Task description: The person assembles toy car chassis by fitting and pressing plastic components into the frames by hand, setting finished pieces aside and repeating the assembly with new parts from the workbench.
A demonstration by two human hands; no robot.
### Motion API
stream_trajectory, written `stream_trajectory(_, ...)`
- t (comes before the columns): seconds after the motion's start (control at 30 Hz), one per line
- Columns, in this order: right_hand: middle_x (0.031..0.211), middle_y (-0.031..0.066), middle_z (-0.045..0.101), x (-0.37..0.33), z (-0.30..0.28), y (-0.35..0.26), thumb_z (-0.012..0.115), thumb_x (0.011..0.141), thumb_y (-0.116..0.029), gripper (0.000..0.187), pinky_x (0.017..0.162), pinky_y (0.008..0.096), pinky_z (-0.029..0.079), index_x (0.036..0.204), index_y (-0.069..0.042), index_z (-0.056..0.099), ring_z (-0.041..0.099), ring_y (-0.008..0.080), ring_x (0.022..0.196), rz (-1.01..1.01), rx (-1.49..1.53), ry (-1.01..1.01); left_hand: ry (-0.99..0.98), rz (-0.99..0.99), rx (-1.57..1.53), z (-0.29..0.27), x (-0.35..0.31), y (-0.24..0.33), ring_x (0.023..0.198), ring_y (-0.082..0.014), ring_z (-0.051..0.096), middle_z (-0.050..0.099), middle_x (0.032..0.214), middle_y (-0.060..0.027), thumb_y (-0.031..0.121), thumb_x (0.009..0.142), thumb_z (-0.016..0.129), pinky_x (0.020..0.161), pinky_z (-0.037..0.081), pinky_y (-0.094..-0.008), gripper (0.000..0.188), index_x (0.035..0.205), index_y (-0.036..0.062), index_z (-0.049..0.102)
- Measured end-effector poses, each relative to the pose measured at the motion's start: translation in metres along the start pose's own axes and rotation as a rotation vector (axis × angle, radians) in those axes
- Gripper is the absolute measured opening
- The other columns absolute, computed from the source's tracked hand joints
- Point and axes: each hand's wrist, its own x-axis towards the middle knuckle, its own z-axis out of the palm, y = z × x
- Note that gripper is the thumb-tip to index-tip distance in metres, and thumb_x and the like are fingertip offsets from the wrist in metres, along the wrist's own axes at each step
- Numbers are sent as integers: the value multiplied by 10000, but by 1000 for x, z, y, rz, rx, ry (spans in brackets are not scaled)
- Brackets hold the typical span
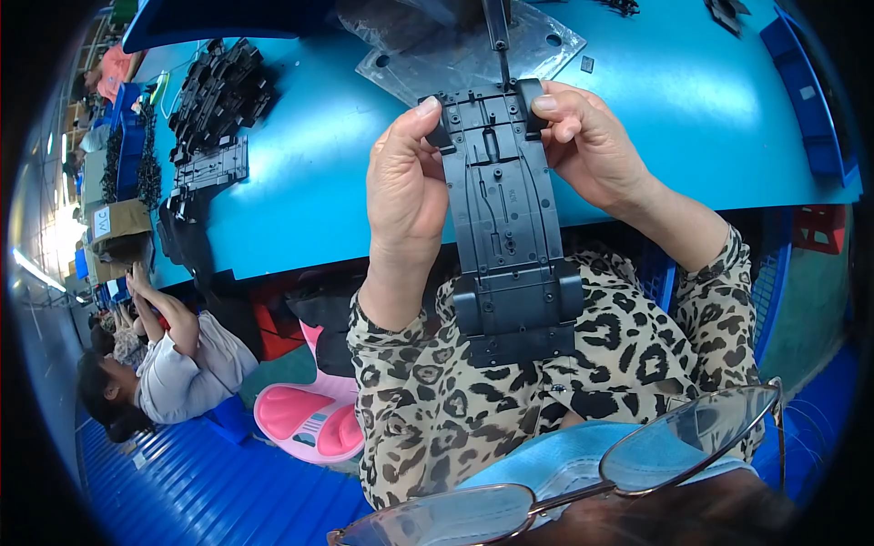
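Observation:
A long black moulded plastic chassis (510,209) with posts, ribs and wheel-arch-like corners is held up in front of my chest. My left hand (402,182) grips its far left corner, with the thumb on top. At the far right corner my right hand (592,141) is closed on the same part, thumb and bent fingers pressing its edge. A metal driver (497,32) points down from the top of the view. Its thin bit meets the chassis's far edge between my hands; whether a screw sits there is too small to tell.
Under the driver lies a clear plate (557,44) with dark holes on the blue table (674,118). Several similar black parts (218,96) are piled at left. Blue bins (801,96) stand at right. A small dark piece (587,65) lies near the plate. Another person (196,359) sits at left.

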Motion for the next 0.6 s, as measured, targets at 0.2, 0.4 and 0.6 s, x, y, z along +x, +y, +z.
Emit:
stream_trajectory(0.2, 668, -26, 499, 0, -1, 1, 562, 784, -170, 145, 585, 266, 491, 699, -93, 473, 536, 80, 596, -6, -14, 3, -15, -12, -8, -1, 0, 0, 653, -109, 602, 624, 751, -61, 101, 806, 554, 601, 490, -206, 95, 805, 8, 576)
stream_trajectory(0.4, 662, -23, 500, 0, -2, 1, 563, 780, -164, 134, 556, 246, 466, 702, -92, 480, 533, 82, 591, -1, 4, -15, -11, -22, -7, -1, 1, 2, 651, -111, 603, 625, 755, -65, 103, 805, 555, 598, 490, -201, 98, 809, 6, 574)
stream_trajectory(0.6, 678, -14, 522, 0, -2, 3, 558, 780, -160, 108, 543, 233, 449, 730, -80, 506, 536, 84, 593, -17, 16, -4, -31, -41, -22, 1, 1, 3, 660, -121, 608, 627, 764, -72, 102, 805, 554, 609, 495, -214, 104, 823, 1, 573)
